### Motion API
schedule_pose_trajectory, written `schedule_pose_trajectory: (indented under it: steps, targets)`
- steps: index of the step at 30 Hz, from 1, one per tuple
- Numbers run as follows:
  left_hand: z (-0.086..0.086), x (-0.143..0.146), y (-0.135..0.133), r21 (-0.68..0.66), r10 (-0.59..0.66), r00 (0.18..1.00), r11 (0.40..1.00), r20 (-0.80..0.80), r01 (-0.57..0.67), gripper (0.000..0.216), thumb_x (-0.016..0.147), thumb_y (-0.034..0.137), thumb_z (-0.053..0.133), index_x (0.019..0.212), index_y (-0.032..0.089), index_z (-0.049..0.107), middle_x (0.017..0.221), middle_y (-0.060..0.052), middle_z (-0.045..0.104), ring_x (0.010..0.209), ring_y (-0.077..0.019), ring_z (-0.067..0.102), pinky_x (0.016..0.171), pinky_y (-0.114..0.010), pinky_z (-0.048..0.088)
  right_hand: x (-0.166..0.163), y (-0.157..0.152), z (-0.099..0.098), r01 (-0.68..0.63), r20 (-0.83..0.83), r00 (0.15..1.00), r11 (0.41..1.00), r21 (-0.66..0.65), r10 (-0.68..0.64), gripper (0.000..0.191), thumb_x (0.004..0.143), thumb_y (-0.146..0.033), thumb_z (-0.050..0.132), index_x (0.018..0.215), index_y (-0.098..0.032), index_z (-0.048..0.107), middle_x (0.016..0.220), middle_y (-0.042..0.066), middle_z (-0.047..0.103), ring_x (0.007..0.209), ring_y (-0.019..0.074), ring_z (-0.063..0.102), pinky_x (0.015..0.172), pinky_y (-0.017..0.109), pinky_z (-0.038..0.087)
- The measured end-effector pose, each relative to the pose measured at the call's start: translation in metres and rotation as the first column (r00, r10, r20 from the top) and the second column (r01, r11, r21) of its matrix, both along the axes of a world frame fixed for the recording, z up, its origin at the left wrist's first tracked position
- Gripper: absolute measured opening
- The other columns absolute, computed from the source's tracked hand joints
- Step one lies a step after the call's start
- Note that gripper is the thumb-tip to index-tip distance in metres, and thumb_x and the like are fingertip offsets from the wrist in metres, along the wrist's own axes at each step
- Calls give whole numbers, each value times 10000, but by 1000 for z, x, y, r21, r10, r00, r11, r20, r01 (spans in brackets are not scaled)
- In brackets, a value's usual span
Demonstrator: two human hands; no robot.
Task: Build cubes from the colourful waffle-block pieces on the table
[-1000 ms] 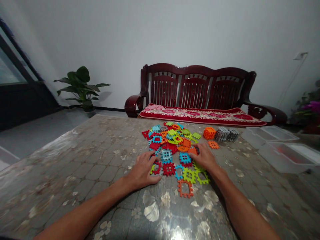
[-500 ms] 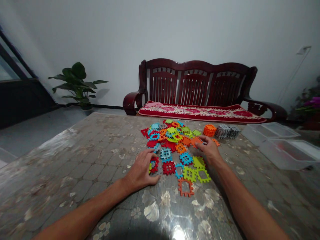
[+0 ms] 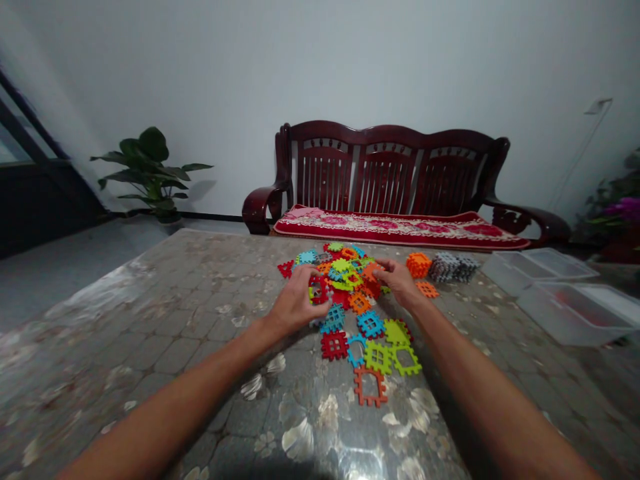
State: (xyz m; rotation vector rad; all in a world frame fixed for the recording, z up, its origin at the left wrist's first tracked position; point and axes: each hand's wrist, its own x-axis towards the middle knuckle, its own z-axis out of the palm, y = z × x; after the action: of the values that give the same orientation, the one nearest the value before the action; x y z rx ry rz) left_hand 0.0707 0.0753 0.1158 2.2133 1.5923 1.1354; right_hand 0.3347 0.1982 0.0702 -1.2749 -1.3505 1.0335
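Observation:
A heap of flat, toothed plastic tiles in red, blue, green and orange covers the middle of the patterned table. My left hand is raised over the heap's left side, its fingers curled round a red tile. Over the heap's right side, my right hand has its fingers pinched on an orange tile. Closer to me lie loose tiles: a red one, green ones and an orange one.
An orange tile cube and a grey tile block stand right of the heap. Two clear plastic boxes occupy the table's right edge. Behind the table are a dark wooden bench and a potted plant.
Both hands moved away from me, from the near loose tiles up to the heap. The left carried the red tile with it; the right closed on an orange one.

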Motion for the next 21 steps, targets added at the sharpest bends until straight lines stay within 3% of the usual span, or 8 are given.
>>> schedule_pose_trajectory:
  steps: [3, 6, 10, 13, 16, 19, 21]
  targets:
    - [11, 7, 28, -10, 30, 998, 999, -49, -30, 491, 714, 262, 762, 1182, 228, 619, 1189, -64, 665, 1127, -252, 631, 1013, -430, 525, 6, -3, 1, 73, 207, 974, 994, 78, -88, 450, 621, -301, 745, 1060, -203, 740, 1062, 73, 767, 982, 284, 712, 901, 451, 570]
    - [8, 9, 38, 6, 34, 988, 999, -151, -33, 620, 689, 326, 826, 1264, 241, 611, 1306, -86, 632, 1240, -294, 578, 1080, -478, 475, 21, -15, 1, 95, 363, 919, 980, 173, -153, 418, 659, -285, 731, 1068, -200, 754, 1119, 99, 754, 1104, 321, 684, 1006, 505, 527]
    - [-10, 5, 20, 62, 43, 970, 998, -240, -29, 725, 745, 431, 814, 1398, 264, 546, 1504, -118, 514, 1420, -353, 424, 1190, -607, 319, 42, -50, 2, -129, 379, 920, 990, 59, 97, 478, 737, -375, 740, 1184, -207, 736, 1212, 130, 732, 1108, 322, 691, 1008, 514, 538]
    - [-24, 0, -8, 51, -61, 958, 996, -280, 79, 789, 768, 524, 788, 1453, 248, 510, 1575, -151, 436, 1467, -368, 360, 1213, -614, 281, 52, -84, 0, -374, 451, 828, 927, 3, 333, 773, 695, -476, 826, 1403, -241, 625, 1417, 143, 630, 1279, 355, 604, 1109, 546, 467]
    - [-36, -1, -37, -73, -243, 909, 970, -339, 233, 941, 705, 665, 788, 1499, 263, 481, 1576, -156, 437, 1455, -372, 382, 1195, -585, 331, 55, -110, -2, -551, 597, 648, 832, -62, 473, 1154, 571, -615, 902, 1567, -264, 439, 1596, 153, 450, 1449, 402, 428, 1208, 594, 332]
    - [-45, 6, -55, -200, -305, 863, 950, -402, 242, 1132, 608, 754, 801, 1556, 265, 422, 1602, -183, 407, 1461, -415, 373, 1176, -620, 344, 49, -122, -6, -599, 716, 487, 788, -143, 500, 1393, 454, -734, 906, 1621, -236, 330, 1680, 184, 285, 1538, 445, 238, 1245, 623, 219]
    - [-50, 13, -60, -239, -271, 848, 955, -455, 177, 1084, 650, 722, 797, 1557, 260, 426, 1617, -198, 386, 1474, -428, 359, 1167, -630, 348, 43, -124, -7, -593, 757, 436, 788, -165, 487, 1409, 470, -787, 869, 1631, -228, 300, 1694, 196, 239, 1551, 445, 198, 1246, 627, 198]
